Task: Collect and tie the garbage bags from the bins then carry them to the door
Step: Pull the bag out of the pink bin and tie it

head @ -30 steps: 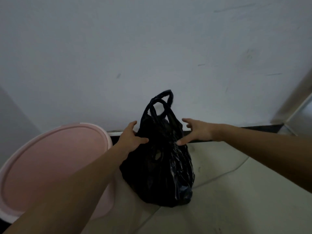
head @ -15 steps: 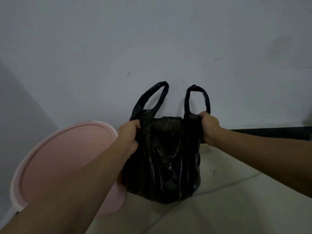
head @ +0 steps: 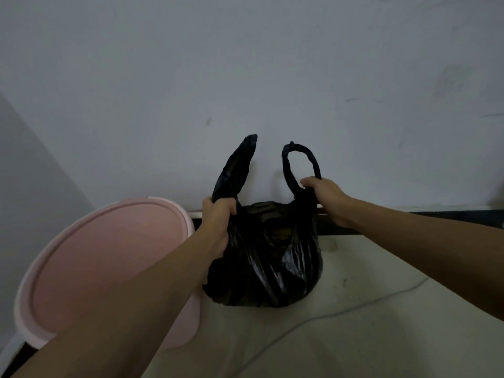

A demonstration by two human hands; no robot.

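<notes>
My left hand (head: 218, 214) and right hand (head: 324, 195) each grip one handle of the crinkled black plastic garbage bag (head: 267, 257) beside the round pink plastic bin (head: 109, 268); no writing shows

Spreading across the background as a pale grey wall (head: 245, 64), bearing small dark scuffs. Running along its foot as a dark skirting strip (head: 480, 216), meeting a pale floor (head: 381, 345). Trailing across it as a thin line (head: 395, 294).
</notes>
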